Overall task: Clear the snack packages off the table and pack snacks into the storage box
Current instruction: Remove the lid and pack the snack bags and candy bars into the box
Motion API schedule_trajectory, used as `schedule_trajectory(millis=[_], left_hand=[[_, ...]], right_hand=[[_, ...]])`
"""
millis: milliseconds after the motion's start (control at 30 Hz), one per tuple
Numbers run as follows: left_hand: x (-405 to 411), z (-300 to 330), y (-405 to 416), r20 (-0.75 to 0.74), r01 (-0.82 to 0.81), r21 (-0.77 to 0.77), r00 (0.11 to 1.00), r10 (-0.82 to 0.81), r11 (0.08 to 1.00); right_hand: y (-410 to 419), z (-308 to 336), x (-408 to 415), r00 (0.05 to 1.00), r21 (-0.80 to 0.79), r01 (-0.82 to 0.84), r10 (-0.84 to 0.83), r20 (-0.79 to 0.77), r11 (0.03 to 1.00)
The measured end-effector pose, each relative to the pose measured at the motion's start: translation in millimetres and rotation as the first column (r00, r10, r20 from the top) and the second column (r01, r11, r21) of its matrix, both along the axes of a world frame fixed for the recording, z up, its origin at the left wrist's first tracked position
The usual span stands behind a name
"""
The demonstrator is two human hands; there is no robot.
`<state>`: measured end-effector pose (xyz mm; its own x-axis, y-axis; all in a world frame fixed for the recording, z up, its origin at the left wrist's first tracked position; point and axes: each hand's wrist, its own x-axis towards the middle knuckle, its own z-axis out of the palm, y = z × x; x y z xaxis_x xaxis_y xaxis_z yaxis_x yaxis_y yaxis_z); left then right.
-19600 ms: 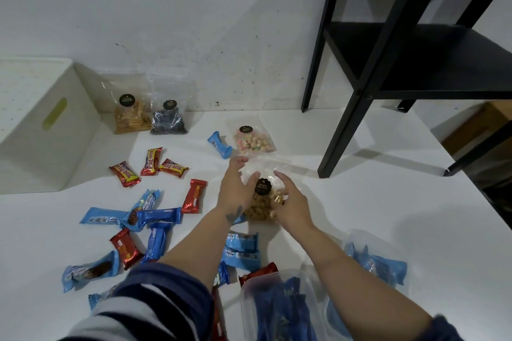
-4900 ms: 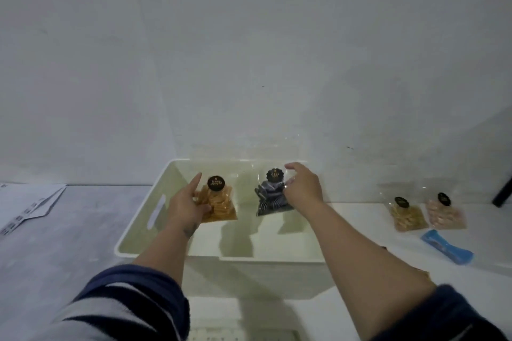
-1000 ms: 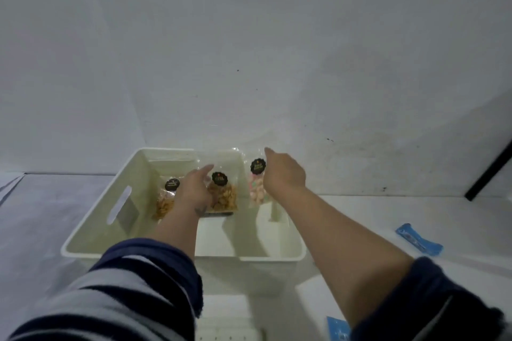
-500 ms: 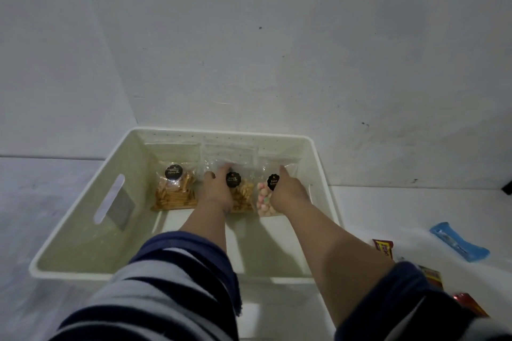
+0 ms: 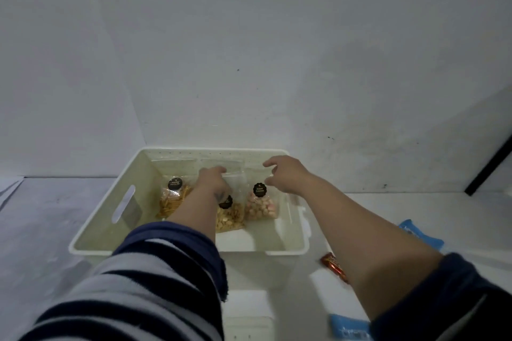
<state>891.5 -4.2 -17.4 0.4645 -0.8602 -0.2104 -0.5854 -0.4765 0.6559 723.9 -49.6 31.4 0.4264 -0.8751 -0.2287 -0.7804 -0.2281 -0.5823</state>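
storage box (image 5: 97,241): white bin on the table by the wall
packed: three clear snack bags stand along its far wall: stick snacks (image 5: 173,201), nut bag (image 5: 230,217), pink puff bag (image 5: 260,206)
left hand (image 5: 212,181): at the nut bag's top edge; fingers hidden, grip cannot be told
right hand (image 5: 285,174): above the pink bag, fingers spread, holding nothing
left to do: red bar (image 5: 333,267) and blue wrappers (image 5: 422,235) lie on the table beside the box; packing looks well short of finished

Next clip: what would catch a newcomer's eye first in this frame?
Probably the white storage box against the wall, with three clear snack bags standing along its far side. Both hands reach in: the left hand on the middle bag's top, the right hand open above the pink one.
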Motion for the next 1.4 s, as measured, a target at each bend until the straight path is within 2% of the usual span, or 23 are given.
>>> schedule_trajectory(millis=[133,267,467,667,833,1100,1167,1267,1367,1400], left_hand=[[-52,37,1,0.063,0.152,-0.035,0.987,-0.149,0.988],[-120,66,10,0.095,0.259,-0.016,0.962,-0.256,0.966],[-241,84,32,0.133,0.397,-0.014,0.91,-0.392,0.918],[-367,66,63,0.115,0.382,-0.026,0.919,-0.377,0.924],[-463,42,96,0.041,0.356,-0.005,0.934,-0.356,0.934],[-563,-13,148,-0.054,0.404,0.105,0.915,-0.401,0.909],[-579,-35,166,-0.075,0.404,0.123,0.915,-0.397,0.907],[-602,-58,188,-0.116,0.402,0.139,0.914,-0.388,0.905],[-615,-72,208,-0.176,0.362,0.089,0.923,-0.343,0.928],[-624,-81,213,-0.213,0.338,0.092,0.925,-0.313,0.937]], right_hand=[[18,35,-49,0.999,-0.088,-0.028,0.024,-0.048,0.996],[38,57,-119,0.982,-0.049,-0.014,0.004,-0.187,0.999],[70,68,-251,0.96,-0.009,0.033,-0.034,-0.277,0.999],[95,60,-391,0.95,0.027,0.048,-0.037,-0.311,0.998],[123,45,-501,0.949,0.075,0.093,-0.066,-0.308,0.993],[162,-15,-633,0.933,0.115,0.152,-0.105,-0.343,0.982],[168,-46,-660,0.932,0.107,0.206,-0.162,-0.323,0.973],[178,-90,-694,0.898,0.093,0.406,-0.379,-0.224,0.909],[194,-124,-713,0.795,0.127,0.604,-0.607,-0.022,0.787],[198,-135,-720,0.747,0.213,0.638,-0.662,0.059,0.74]])
